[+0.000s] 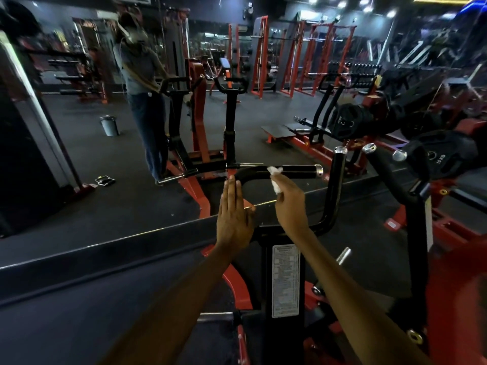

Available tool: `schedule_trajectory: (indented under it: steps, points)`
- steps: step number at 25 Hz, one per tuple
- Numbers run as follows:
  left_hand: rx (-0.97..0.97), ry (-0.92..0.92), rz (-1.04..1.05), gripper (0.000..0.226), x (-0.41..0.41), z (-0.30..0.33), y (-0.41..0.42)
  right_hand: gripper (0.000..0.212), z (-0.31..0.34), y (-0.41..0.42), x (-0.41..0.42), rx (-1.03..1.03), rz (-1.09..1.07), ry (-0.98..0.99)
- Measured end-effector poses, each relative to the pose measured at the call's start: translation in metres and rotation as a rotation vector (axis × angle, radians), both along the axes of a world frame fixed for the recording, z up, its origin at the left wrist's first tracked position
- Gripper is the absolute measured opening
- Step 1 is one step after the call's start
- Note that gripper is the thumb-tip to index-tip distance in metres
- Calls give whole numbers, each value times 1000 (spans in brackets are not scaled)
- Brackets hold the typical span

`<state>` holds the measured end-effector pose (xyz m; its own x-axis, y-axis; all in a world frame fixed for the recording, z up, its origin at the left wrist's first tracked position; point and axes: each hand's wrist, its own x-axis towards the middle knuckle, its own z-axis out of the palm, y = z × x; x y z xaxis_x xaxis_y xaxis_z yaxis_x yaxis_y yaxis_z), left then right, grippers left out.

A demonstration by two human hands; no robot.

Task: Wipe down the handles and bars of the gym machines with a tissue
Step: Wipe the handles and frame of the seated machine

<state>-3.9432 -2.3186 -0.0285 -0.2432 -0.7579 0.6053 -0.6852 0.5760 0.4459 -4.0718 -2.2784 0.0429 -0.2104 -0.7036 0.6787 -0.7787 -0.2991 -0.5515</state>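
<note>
A black horizontal handle (295,172) with a chrome end cap sticks out to the right from a curved black bar of a red and black gym machine. My right hand (291,204) is shut on a crumpled white tissue (275,177), which is pressed against the left part of that handle. My left hand (233,214) is held flat with its fingers straight and together, just left of the bar's bend; it holds nothing. Whether it touches the bar I cannot tell.
A second upright black bar (336,185) and a thick padded handle (390,175) stand to the right, beside a 15 kg weight plate (440,156). A wall mirror ahead reflects a person, a grey bin (109,125) and red racks. A white label (286,280) marks the machine's post.
</note>
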Motion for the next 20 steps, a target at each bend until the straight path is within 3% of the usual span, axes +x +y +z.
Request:
schedule_trajectory:
  steps: [4,9,13,16,20]
  points:
    - [67,-20,23,49,46,28,12,34,14,19,25,122,-41,-192]
    - [168,-172,217,41,117,29,41,10,-9,26,62,148,54,-55]
    - [274,-236,323,49,150,9,40,12,-27,10,111,101,165,-93]
    - [306,-242,371,49,176,-3,18,14,-51,-25,152,178,296,-84]
    - [312,-239,369,45,209,-9,-33,13,-74,-90,182,238,274,-64]
